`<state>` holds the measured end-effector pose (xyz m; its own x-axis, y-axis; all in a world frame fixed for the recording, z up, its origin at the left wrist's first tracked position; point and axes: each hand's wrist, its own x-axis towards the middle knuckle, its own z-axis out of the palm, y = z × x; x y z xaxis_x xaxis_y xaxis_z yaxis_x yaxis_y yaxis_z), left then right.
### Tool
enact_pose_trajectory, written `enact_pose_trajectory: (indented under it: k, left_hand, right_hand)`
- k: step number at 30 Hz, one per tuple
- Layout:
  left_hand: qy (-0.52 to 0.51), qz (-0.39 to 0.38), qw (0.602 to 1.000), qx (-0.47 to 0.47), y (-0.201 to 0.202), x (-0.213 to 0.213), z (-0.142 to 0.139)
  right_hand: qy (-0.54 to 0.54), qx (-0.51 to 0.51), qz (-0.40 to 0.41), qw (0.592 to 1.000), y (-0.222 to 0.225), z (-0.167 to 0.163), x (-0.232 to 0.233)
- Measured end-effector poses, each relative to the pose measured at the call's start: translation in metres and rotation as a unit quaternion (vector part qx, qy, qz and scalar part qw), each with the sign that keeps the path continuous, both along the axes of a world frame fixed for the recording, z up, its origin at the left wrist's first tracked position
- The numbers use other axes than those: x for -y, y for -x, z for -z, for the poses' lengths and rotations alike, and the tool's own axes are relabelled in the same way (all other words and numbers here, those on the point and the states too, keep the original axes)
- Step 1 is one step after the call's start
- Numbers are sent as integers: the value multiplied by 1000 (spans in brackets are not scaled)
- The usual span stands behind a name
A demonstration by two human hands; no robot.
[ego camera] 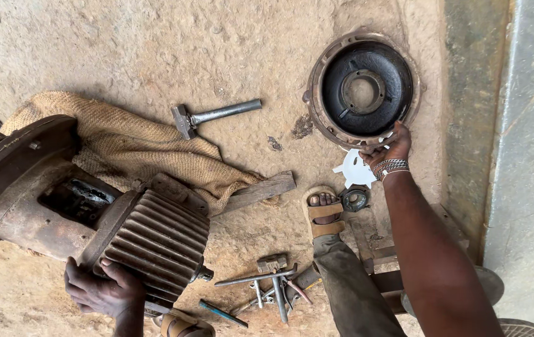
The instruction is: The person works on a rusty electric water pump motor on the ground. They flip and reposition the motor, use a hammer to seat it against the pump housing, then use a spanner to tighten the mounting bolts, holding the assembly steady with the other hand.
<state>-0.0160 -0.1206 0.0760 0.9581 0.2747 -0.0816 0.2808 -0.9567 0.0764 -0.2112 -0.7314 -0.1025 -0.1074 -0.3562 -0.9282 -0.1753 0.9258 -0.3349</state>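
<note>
A large rusty finned electric motor (pixel 92 212) lies on its side on the dirt floor, partly on a burlap sack (pixel 136 143). My left hand (pixel 101 290) rests on the near edge of its finned housing. My right hand (pixel 387 148), with a beaded bracelet at the wrist, grips the lower rim of a round black end cover (pixel 362 87) lying flat on the ground. A white plastic fan (pixel 355 168) lies just under that hand.
A metal hammer (pixel 214 116) lies on the ground beyond the sack. A wooden slat (pixel 257 192) sits by my sandalled foot (pixel 324 212), next to a bearing ring (pixel 355 199). Several wrenches and bolts (pixel 267 284) lie near my leg. A concrete wall (pixel 516 143) runs along the right.
</note>
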Motion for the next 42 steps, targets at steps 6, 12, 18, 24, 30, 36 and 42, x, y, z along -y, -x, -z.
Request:
enact_pose_trajectory:
  k: [6,12,18,24,30,36,42]
  left_hand:
    - [-4,-25,1000,-16,-6,9,-1]
    - [2,-55,998,-28,-7,4,1]
    - [8,-15,1000,3,1,-3,6]
    - [29,28,999,16,-6,-9,-1]
    - [75,26,997,3,-4,-15,-4]
    - [71,8,997,-23,-3,-18,7]
    - [86,-11,995,-52,-4,-21,13]
  right_hand:
    - [21,11,58,998,2,3,-7]
    - [87,9,14,996,26,-11,-19]
    - [130,6,-87,988,69,-72,-78]
    - [121,-28,-37,992,173,-203,-277]
    - [145,-159,32,976,265,-310,-483]
    - [81,-107,-118,984,284,-290,-570]
    - [53,-38,-343,937,229,-155,-667]
